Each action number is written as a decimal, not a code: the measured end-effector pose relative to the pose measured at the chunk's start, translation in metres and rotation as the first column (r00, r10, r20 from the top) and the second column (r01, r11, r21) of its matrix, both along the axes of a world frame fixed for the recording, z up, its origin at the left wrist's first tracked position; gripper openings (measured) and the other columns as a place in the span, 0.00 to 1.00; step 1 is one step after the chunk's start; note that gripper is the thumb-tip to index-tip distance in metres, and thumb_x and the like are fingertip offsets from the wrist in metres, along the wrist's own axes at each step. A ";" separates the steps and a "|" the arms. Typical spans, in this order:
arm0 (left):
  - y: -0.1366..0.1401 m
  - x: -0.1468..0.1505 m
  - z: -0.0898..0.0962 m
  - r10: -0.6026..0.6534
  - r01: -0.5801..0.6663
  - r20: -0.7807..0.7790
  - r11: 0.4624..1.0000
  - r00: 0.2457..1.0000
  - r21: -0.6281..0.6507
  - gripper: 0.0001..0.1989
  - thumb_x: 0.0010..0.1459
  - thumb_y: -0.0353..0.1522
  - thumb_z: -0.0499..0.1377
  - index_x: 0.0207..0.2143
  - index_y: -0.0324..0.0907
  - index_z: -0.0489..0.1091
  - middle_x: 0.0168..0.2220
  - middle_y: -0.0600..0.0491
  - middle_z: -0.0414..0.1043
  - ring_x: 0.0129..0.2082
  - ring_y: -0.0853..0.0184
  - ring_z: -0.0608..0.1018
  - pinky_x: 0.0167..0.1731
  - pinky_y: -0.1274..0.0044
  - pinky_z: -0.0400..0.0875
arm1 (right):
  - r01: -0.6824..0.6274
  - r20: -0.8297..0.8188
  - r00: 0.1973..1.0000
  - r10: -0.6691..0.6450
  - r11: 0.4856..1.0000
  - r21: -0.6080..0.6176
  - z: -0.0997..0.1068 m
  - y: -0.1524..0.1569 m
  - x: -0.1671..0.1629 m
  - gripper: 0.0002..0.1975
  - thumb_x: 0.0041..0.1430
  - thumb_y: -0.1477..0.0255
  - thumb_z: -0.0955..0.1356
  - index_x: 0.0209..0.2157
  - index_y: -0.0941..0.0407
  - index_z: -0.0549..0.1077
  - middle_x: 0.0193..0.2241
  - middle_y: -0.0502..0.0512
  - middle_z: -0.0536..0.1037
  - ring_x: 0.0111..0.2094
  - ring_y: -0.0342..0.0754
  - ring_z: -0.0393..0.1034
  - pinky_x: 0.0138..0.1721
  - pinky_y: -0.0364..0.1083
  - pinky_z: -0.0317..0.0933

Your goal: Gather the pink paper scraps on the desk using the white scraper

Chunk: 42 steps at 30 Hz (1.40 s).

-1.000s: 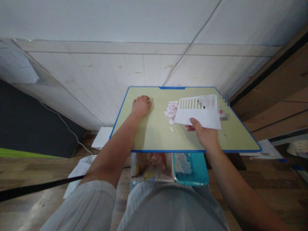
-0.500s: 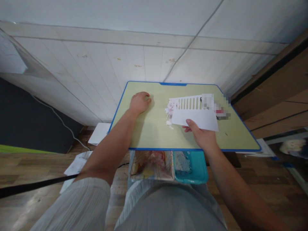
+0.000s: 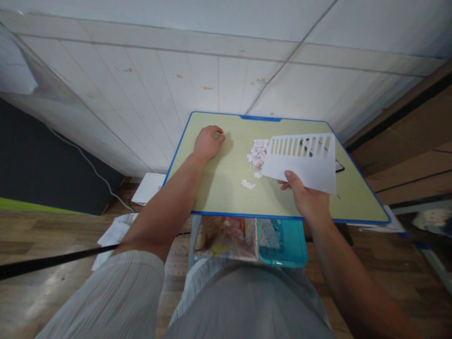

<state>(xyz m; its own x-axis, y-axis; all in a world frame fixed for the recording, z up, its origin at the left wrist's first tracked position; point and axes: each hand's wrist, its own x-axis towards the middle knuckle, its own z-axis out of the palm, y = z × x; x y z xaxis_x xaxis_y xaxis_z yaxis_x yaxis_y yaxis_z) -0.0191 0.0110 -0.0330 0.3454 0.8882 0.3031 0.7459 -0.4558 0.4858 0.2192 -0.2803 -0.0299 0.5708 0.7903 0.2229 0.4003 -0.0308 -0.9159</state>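
My right hand (image 3: pixel 310 200) grips the lower edge of a white card (image 3: pixel 300 169) with a row of long cut-out slots along its top. The thumb lies on the card and the fingers are underneath. Just left of the card is a pile of small pinkish-white paper scraps (image 3: pixel 259 153); a loose white scrap (image 3: pixel 247 184) lies nearer me. My left hand (image 3: pixel 208 142) rests on the left part of the table, its fingers loosely curled in, and I see nothing in it. A dark-edged flat object (image 3: pixel 339 165) is partly hidden behind the card.
The yellow-green folding table (image 3: pixel 229 197) has a blue rim and stands near a white panelled wall (image 3: pixel 197 75). Below its front edge, by my lap, are a blue-green plastic tub (image 3: pixel 294 242) and a patterned bag (image 3: pixel 222 238). A grey cable (image 3: pixel 293 54) runs down the wall.
My right hand has moved the slotted card right, away from the scraps, showing more of the pile. One scrap now lies separate in front. The left hand's fingers have curled slightly more.
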 end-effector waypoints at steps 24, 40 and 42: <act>0.006 0.000 -0.010 0.007 -0.010 0.091 0.999 0.996 0.034 0.12 0.74 0.33 0.63 0.50 0.46 0.88 0.63 0.41 0.91 0.68 0.46 0.86 0.76 0.56 0.77 | -0.095 0.077 0.992 0.098 0.994 -0.048 0.011 0.004 -0.023 0.26 0.70 0.45 0.76 0.22 0.44 0.81 0.31 0.58 0.91 0.40 0.66 0.90 0.63 0.67 0.81; 0.005 0.004 -0.010 0.037 -0.038 0.103 0.999 0.994 0.012 0.12 0.73 0.32 0.64 0.50 0.46 0.89 0.62 0.39 0.91 0.67 0.44 0.86 0.76 0.54 0.77 | -0.142 0.116 0.982 0.150 0.987 -0.068 0.009 -0.011 -0.012 0.27 0.74 0.46 0.77 0.24 0.45 0.81 0.33 0.57 0.92 0.43 0.65 0.90 0.63 0.66 0.80; 0.005 0.004 -0.011 0.043 -0.045 0.102 0.999 0.994 0.017 0.12 0.73 0.31 0.64 0.51 0.46 0.89 0.62 0.41 0.91 0.67 0.45 0.86 0.76 0.54 0.77 | -0.139 0.153 0.977 0.151 0.986 -0.091 0.007 -0.004 -0.012 0.28 0.73 0.46 0.76 0.21 0.44 0.80 0.34 0.59 0.92 0.45 0.67 0.90 0.64 0.66 0.80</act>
<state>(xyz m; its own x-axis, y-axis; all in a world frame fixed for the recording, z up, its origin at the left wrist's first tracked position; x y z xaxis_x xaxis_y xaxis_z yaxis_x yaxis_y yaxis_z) -0.0151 0.0164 -0.0436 0.2724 0.8956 0.3517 0.7125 -0.4334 0.5518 0.2075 -0.2847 -0.0226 0.4111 0.8808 0.2348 0.5460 -0.0317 -0.8372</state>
